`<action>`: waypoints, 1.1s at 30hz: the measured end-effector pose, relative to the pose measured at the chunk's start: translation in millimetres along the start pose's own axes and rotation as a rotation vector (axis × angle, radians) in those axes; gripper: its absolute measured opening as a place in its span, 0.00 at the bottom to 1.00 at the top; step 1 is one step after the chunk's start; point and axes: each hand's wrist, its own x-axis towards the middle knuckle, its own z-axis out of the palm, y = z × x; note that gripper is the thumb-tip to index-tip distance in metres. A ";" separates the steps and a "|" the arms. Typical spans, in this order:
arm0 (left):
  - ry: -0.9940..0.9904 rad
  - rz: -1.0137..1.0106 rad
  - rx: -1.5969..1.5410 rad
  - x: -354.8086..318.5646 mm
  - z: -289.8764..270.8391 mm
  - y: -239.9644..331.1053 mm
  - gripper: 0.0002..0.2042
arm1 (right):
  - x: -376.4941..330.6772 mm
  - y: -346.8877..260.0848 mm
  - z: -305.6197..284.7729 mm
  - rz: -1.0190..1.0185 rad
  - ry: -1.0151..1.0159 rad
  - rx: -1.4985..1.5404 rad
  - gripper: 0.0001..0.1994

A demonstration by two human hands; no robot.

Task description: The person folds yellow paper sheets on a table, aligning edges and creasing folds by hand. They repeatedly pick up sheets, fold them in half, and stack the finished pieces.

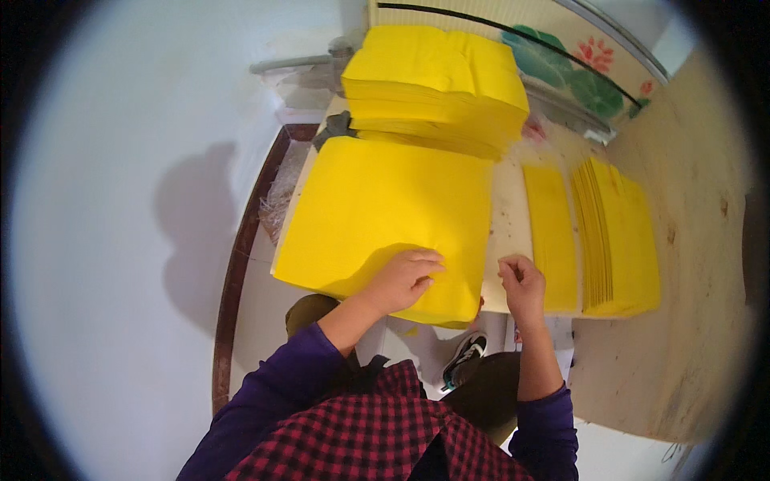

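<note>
The left hand [403, 279] presses flat, fingers loose, on the big yellow sheet stack [385, 220] on the counter [507, 216], while the right hand [523, 282], loosely curled and seemingly empty, hovers beside the folded strips [552, 236], apparently mid-folding.

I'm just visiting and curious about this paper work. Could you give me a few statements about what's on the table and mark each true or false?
1. The left hand rests on the big yellow sheets. True.
2. The right hand holds scissors. False: no tool shows in it.
3. Narrow yellow strips are stacked to the right. True.
4. The tall stack at the back is blue. False: it is yellow.
</note>
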 end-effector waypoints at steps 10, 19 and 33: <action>0.079 -0.036 -0.007 -4.3 14.0 -5.0 0.13 | 136.5 -179.6 175.2 -0.639 -0.329 -0.354 0.07; 0.302 -0.211 -0.575 4.2 -12.6 13.4 0.14 | 267.4 -171.2 362.8 -0.609 -0.455 -1.011 0.12; 0.374 -0.255 -0.549 -0.8 -11.5 20.3 0.18 | 295.2 -203.4 399.9 -0.811 -0.277 -0.865 0.10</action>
